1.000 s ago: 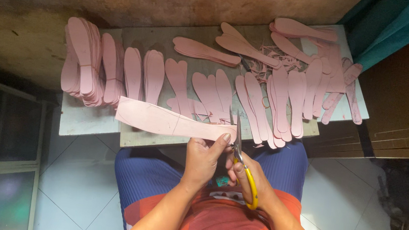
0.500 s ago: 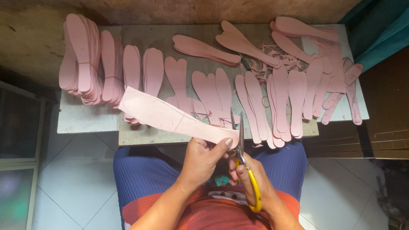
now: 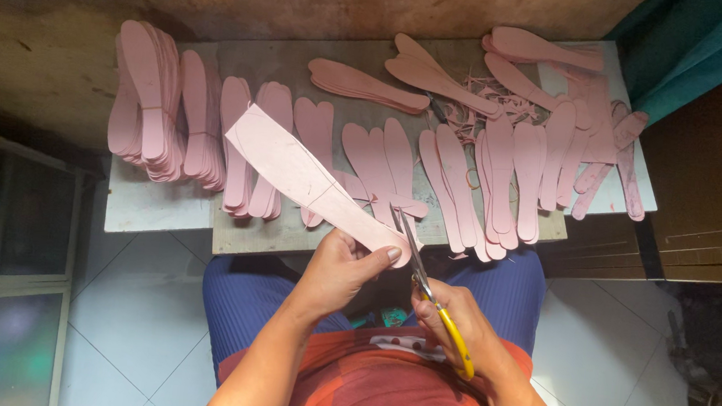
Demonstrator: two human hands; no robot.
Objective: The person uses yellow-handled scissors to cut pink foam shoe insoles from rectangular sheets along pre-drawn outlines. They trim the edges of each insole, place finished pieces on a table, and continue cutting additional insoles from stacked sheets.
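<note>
Hands (image 3: 397, 290) on pink strip (image 3: 310, 180), scissors (image 3: 431, 298)

One pair of scissors (image 3: 428, 289), one long pink strip (image 3: 310, 180), two hands, and too many pink cut-outs (image 3: 364, 84) on the board (image 3: 287, 240) to count

Both forearms reach forward from the body and converge above the lap. The left hand (image 3: 338, 271) is closed in a pinch, thumb extended on top, while the right hand (image 3: 455, 322) is curled shut, knuckles up, just beside it.
</note>
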